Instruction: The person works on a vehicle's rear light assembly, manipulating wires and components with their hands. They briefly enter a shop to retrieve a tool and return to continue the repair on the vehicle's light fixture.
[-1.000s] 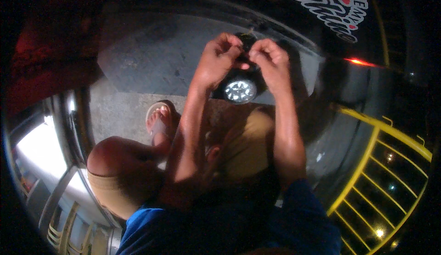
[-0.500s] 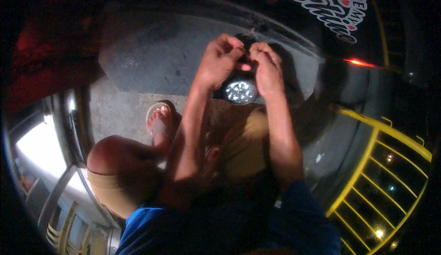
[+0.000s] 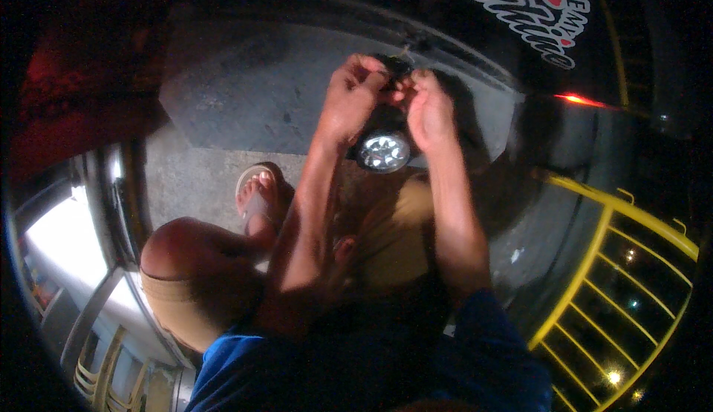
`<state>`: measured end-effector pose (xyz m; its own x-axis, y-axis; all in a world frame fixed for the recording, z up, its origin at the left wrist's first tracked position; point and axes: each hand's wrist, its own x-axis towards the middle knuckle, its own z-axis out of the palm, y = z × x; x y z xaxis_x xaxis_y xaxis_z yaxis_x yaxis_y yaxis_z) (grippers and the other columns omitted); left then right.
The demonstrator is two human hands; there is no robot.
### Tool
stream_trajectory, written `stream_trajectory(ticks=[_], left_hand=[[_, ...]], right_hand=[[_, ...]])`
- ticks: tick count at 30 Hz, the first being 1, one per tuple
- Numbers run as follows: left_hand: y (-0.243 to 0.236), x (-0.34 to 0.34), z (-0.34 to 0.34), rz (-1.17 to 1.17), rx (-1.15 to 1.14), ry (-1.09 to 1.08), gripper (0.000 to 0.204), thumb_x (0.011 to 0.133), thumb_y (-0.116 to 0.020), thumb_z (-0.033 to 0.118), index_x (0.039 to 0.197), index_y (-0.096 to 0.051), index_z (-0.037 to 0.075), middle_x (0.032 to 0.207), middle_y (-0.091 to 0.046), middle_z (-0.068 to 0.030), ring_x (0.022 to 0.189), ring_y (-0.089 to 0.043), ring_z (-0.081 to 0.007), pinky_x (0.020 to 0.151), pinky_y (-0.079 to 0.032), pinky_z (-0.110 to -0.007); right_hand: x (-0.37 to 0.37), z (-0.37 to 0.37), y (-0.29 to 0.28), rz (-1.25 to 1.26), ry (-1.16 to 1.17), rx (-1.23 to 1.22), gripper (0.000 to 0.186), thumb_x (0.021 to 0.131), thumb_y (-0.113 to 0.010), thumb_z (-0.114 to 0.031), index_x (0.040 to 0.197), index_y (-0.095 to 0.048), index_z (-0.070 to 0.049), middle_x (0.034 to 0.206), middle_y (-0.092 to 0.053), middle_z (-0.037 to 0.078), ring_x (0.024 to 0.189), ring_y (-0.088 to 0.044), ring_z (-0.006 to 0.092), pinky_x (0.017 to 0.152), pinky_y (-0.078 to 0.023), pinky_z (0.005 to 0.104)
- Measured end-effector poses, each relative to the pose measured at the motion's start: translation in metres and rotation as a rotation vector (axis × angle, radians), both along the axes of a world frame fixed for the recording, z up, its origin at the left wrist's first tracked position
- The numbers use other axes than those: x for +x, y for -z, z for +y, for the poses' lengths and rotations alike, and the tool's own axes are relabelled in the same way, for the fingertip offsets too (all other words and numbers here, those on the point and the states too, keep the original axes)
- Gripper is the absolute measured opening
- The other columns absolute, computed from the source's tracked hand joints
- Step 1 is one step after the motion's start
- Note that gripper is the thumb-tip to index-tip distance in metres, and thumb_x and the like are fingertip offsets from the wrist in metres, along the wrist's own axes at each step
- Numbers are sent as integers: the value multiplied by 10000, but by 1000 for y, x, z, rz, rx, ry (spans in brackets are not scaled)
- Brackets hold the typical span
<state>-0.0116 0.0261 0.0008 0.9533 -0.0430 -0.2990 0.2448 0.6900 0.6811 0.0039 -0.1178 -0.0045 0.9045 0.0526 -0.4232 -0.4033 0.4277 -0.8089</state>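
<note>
A round LED lamp (image 3: 384, 151) with a dark rim and several bright lenses sits just below my hands, its face up toward me. Thumb and fingertips are pinched together on my left hand (image 3: 351, 100), above and left of the lamp. My right hand (image 3: 430, 111) is turned partly palm-in, its fingers curled close to the left fingertips. Whatever lies between the fingers is small and dark, and I cannot make it out. A thin light strand (image 3: 405, 53) shows just beyond the fingertips against a dark patch.
A grey flat panel (image 3: 245, 89) lies under and beyond my hands. Past it rises a dark vehicle body with a sticker (image 3: 531, 11) and red lights (image 3: 581, 101). Yellow railing (image 3: 587, 282) stands at right, pale chairs (image 3: 111, 371) at lower left. My sandalled foot (image 3: 256, 193) rests on concrete.
My right hand has rolled, showing more of its palm, and its fingers have shifted slightly. The lamp has moved a little to the left. My left hand stays nearly in place.
</note>
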Motion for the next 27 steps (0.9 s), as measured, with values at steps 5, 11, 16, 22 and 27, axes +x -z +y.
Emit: stream_trajectory(ticks=[5,11,16,22,27], left_hand=[[0,4,7,10,174,31,79,924,-542,33,976,-516,-20,892,-595,-111,771,-641,-210,703,-574,-330],[2,7,8,-13,333,-9,72,875,-581,6,925,-560,-42,793,-646,-110,672,-650,-178,617,-539,-294],[-2,4,12,-42,427,85,82,887,-594,8,955,-554,-14,850,-630,-90,739,-642,-172,676,-554,-302],[8,5,8,-28,382,-34,100,833,-647,8,908,-593,-30,803,-655,-82,697,-646,-133,636,-532,-275],[-1,6,6,-22,391,-51,108,819,-650,-4,911,-600,-30,810,-648,-77,710,-645,-137,609,-541,-277]], right_hand=[[2,4,-7,-35,-74,-33,140,915,-588,-192,981,-597,-68,895,-615,46,830,-594,162,747,-485,308],[-2,9,-11,-102,-87,-107,126,885,-635,-141,971,-621,-50,914,-645,43,819,-612,145,765,-498,303],[-4,8,-9,-108,-87,-72,150,881,-659,-164,958,-619,-42,876,-646,50,804,-618,156,746,-508,300],[-1,15,-12,-19,-41,-58,214,878,-682,-213,988,-615,-42,904,-647,56,817,-629,164,713,-525,325],[-1,22,-15,-130,13,-136,236,866,-709,-196,1025,-620,-45,933,-654,53,820,-640,179,704,-538,330]])
